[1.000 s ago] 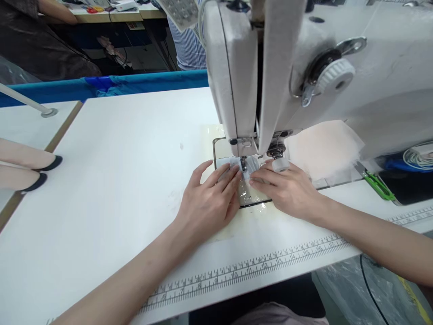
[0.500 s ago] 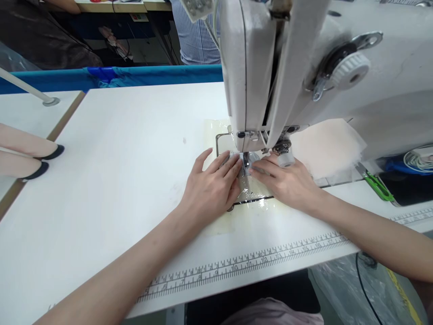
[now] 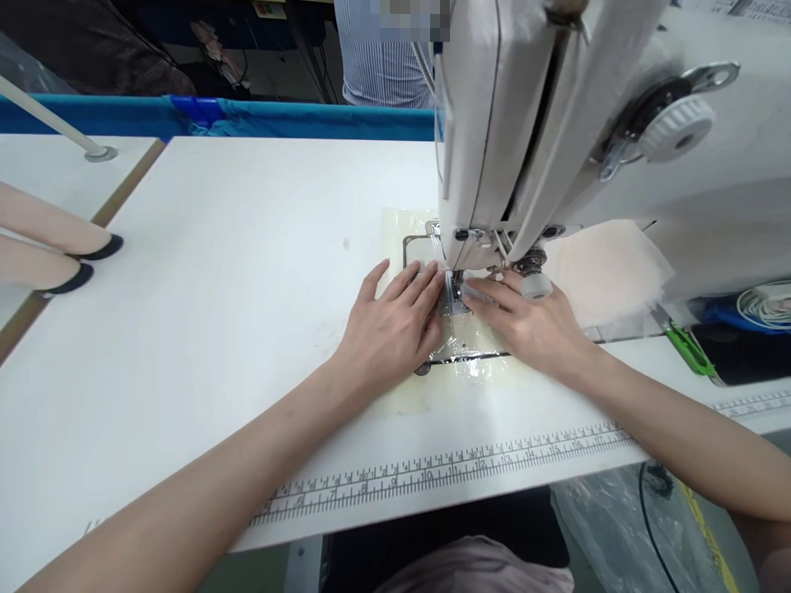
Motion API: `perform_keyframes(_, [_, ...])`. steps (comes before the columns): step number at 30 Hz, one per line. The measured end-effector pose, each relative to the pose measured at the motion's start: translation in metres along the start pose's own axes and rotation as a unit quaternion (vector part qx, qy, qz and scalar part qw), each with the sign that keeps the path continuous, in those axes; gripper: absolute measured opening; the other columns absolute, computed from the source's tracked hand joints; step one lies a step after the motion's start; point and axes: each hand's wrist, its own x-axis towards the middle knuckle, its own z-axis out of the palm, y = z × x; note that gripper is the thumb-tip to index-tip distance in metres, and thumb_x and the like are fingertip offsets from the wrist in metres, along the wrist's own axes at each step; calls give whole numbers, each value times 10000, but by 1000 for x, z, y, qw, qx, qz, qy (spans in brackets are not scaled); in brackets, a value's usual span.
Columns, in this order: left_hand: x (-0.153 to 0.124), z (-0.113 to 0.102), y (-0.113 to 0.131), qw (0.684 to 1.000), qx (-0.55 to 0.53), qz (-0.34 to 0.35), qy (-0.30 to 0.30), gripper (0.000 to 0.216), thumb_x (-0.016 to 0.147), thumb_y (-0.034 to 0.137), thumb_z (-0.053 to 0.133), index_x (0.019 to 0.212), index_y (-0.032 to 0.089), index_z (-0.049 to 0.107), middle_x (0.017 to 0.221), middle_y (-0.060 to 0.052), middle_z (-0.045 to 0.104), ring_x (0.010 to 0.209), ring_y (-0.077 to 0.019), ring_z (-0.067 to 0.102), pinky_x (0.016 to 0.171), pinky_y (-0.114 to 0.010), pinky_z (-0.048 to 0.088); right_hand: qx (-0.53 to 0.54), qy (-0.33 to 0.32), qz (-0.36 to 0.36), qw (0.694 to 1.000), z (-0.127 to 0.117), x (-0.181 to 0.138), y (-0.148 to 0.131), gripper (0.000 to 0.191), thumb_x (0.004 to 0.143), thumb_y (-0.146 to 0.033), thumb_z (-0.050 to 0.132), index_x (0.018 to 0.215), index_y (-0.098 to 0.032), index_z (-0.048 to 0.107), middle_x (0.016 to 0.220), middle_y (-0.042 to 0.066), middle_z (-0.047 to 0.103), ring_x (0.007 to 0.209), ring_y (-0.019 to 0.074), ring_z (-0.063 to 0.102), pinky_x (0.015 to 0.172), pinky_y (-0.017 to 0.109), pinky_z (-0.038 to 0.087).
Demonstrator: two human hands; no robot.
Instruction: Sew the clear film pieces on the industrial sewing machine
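My left hand lies flat on the bed of a white sewing machine, fingers spread, just left of the presser foot. On the foot's other side is my right hand, fingers stretched out and laid down, the tips close to the foot. A small, thin whitish piece seems to lie by the right fingertips; its shape is mostly hidden. Clear film covers the metal bed plate around both hands.
Pale pink fabric lies under the machine arm. Green thread snips sit beside a black flat object. At left lie two pale tubes with black ends. A printed ruler runs along the table's front edge. A person in stripes is behind.
The camera view has shifted a little, so the machine appears farther right. My left fingertips sit slightly farther from the presser foot, showing more metal plate. My right hand stays almost in place.
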Motion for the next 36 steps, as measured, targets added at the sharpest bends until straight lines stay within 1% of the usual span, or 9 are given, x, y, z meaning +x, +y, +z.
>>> perform_keyframes(11, [-2, -3, 0, 998, 6, 23, 54, 433, 964, 289, 428, 1326, 68, 512, 1306, -138, 611, 1231, -271, 553, 1081, -500, 367, 121, -42, 57, 990, 1, -1, -2, 359, 904, -103, 442, 1186, -93, 665, 1059, 109, 714, 925, 230, 665, 746, 371, 543])
perform_keyframes(14, [-3, -6, 2, 995, -33, 55, 82, 398, 930, 280, 519, 1287, 107, 546, 1191, -113, 675, 1100, -250, 621, 935, -439, 485, 279, -64, 130, 949, -10, 2, -2, 327, 901, -85, 447, 1081, -136, 715, 980, 92, 729, 855, 211, 679, 729, 368, 550])
perform_keyframes(16, [-3, -10, 3, 988, -113, 75, 78, 313, 897, 246, 563, 1191, 151, 611, 1170, -105, 669, 1080, -240, 618, 875, -408, 514, 490, -88, 180, 848, -20, 4, -1, 194, 869, -164, 583, 980, -186, 740, 923, 48, 735, 820, 180, 689, 755, 343, 567])
perform_keyframes(20, [-3, -26, 0, 902, -430, 29, -39, 87, 848, 221, 591, 901, 198, 655, 1135, -79, 649, 1065, -203, 621, 886, -376, 541, 783, -147, 253, 549, -29, 5, 5, 215, 724, -239, 775, 934, -228, 727, 797, -17, 726, 711, 122, 692, 718, 269, 581])
perform_keyframes(22, [-4, -38, -5, 822, -554, -52, -125, 91, 841, 286, 617, 866, 198, 615, 971, -55, 673, 895, -182, 670, 769, -344, 582, 818, -160, 277, 478, -26, 5, 6, 297, 701, -223, 791, 987, -221, 711, 768, -19, 723, 692, 113, 691, 714, 258, 574])
perform_keyframes(24, [-5, -51, -12, 768, -606, -122, -167, 164, 816, 334, 661, 831, 197, 573, 799, -20, 661, 733, -160, 672, 657, -308, 580, 829, -178, 288, 445, -22, 6, 3, 385, 669, -213, 812, 1037, -212, 696, 769, -16, 723, 694, 115, 693, 714, 257, 568])
perform_keyframes(28, [-3, -72, -29, 773, -595, -139, -170, 191, 776, 331, 713, 804, 191, 586, 653, 18, 627, 574, -110, 600, 573, -254, 522, 823, -200, 279, 453, -27, 15, -7, 355, 638, -170, 822, 976, -209, 720, 797, -20, 719, 702, 88, 668, 701, 223, 546])
perform_keyframes(32, [-4, -99, -48, 843, -491, -133, -175, 182, 776, 368, 703, 825, 196, 665, 678, 6, 630, 568, -105, 554, 509, -231, 454, 789, -204, 272, 512, -36, 31, -22, 107, 713, -248, 785, 805, -205, 749, 834, -8, 719, 739, 70, 632, 727, 203, 515])
perform_keyframes(36, [-23, -140, -52, 936, -328, -104, -73, 165, 797, 381, 663, 843, 229, 708, 781, -20, 681, 693, -155, 604, 578, -255, 468, 769, -186, 271, 548, -33, 54, -41, 165, 810, -290, 688, 923, -188, 753, 600, -19, 660, 530, 69, 548, 586, 220, 480])
